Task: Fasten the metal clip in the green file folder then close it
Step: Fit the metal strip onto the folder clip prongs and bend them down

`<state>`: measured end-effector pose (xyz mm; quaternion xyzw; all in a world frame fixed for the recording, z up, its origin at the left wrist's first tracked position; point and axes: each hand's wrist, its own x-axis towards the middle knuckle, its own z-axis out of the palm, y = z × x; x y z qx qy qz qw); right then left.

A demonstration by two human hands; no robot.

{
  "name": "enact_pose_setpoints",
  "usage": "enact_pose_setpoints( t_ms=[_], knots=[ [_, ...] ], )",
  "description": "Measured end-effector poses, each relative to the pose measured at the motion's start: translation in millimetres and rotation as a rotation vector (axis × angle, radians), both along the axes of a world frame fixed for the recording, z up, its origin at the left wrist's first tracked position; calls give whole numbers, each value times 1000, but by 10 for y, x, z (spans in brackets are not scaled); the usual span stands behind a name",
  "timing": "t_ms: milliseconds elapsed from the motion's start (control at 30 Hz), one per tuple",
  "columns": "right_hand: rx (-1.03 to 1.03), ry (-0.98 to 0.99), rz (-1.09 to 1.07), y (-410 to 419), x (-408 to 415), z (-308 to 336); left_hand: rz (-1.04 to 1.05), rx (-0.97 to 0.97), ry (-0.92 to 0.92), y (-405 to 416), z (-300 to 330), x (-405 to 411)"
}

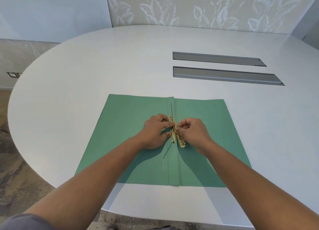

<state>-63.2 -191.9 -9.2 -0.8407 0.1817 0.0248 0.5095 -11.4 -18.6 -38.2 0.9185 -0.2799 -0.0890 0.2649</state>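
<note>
A green file folder (131, 119) lies open and flat on the white table, its spine running away from me down the middle. On the spine sits a gold metal clip (180, 140), its bar tilted off the spine line, and a thin prong (171, 109) points away beyond it. My left hand (155, 133) rests on the left flap with its fingertips pinching the clip's left side. My right hand (193, 133) is curled over the clip's right side, with thumb and fingers gripping the bar. The hands hide the clip's middle.
The white oval table (86, 74) curves away at the left and near edges. Two long grey recessed slots (224, 75) lie in the tabletop beyond the folder at the right. A patterned wall panel stands behind the table. Carpeted floor shows at the lower left.
</note>
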Motion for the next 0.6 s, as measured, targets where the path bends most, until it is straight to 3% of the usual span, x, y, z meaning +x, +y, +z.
enact_pose_setpoints(
  t_ms=[167,333,500,600],
  knots=[
    [198,224,98,-102,-102,141,-52,69,70,45,91,6],
    [383,287,61,-193,-160,172,-125,100,209,88,256,-12],
    [515,240,33,-207,-210,229,-54,-249,195,63,237,-150],
    [544,205,20,-217,-233,275,-18,-363,244,21,217,-207]
  ],
)
